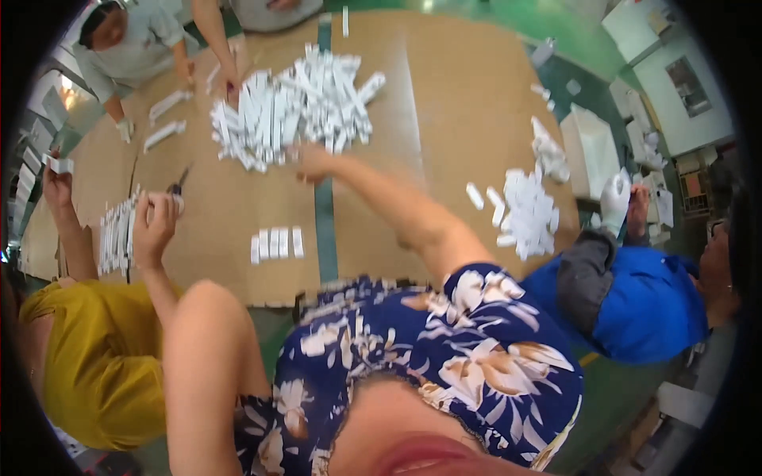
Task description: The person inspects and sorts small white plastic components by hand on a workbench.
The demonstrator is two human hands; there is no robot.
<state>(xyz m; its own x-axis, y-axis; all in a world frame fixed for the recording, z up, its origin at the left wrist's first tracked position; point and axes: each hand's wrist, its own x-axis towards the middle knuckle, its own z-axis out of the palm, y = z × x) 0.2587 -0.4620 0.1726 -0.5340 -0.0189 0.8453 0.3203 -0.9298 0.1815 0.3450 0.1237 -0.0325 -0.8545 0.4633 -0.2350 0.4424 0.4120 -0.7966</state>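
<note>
Right hand at a big pile of white pieces on the brown table.

The pile lies toward the far edge of the table, and the right hand is at its near side; it is blurred, so I cannot tell if it is closed on a piece. A short row of white pieces is by the near edge. The left hand is out of view.

This looks like a factory or workshop: several people are gathered round a large brown table heaped with many similar white pieces, with a white bin by its right edge and green flooring beyond
</note>
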